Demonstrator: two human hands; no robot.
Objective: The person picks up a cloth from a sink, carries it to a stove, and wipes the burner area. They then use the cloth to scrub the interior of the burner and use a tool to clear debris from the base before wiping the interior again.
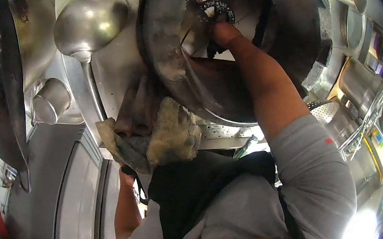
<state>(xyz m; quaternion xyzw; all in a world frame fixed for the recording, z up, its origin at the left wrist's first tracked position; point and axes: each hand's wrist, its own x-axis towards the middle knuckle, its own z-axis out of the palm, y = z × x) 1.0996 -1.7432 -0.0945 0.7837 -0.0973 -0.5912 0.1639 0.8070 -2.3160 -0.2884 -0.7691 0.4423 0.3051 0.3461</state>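
Apparently, the dark perforated burner part (219,7) is being reached from above, through the far opening of the blackened stove well (162,46), for access. It is met by the right hand (223,30), fingers seemingly curled; a firm grip cannot be confirmed. Near left, the left hand (126,180) is mostly hidden by grimy cloth (169,137); its opening and hold cannot be told.

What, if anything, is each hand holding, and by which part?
The right hand is at the lower part of the blackened perforated ring; whether it grips cannot be told. The left hand is hidden by the cloth.
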